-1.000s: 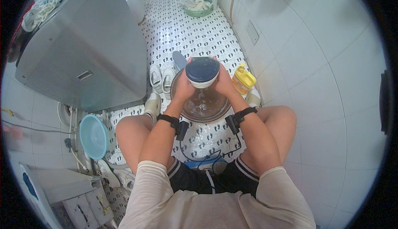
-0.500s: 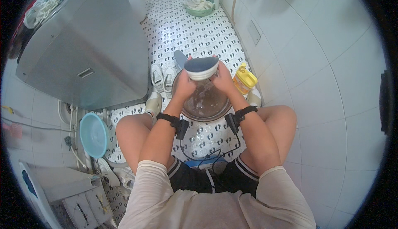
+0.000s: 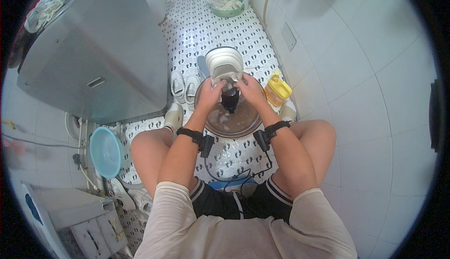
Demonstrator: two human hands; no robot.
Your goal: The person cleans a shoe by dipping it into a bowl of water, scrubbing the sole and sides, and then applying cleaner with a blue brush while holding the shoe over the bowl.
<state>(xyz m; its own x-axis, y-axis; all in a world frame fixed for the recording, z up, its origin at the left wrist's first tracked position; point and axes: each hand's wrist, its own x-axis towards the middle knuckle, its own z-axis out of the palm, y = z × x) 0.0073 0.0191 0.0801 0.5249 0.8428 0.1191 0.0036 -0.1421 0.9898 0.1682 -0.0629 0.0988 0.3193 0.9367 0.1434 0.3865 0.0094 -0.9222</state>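
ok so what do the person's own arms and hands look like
The left hand and right hand are bare, without gloves. A black strap circles each forearm, carrying a boxy black module with a thin dark cable. The short, loose sleeves are pale cream.

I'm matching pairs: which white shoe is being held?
The shoe gripped by the left hand and right hand together; the other white shoes are on the floor.

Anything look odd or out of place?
One thing: a dark flap, perhaps lining or tongue, hangs at the near end of the white shoe held by left hand and right hand, looking flopped out instead of tucked inside.
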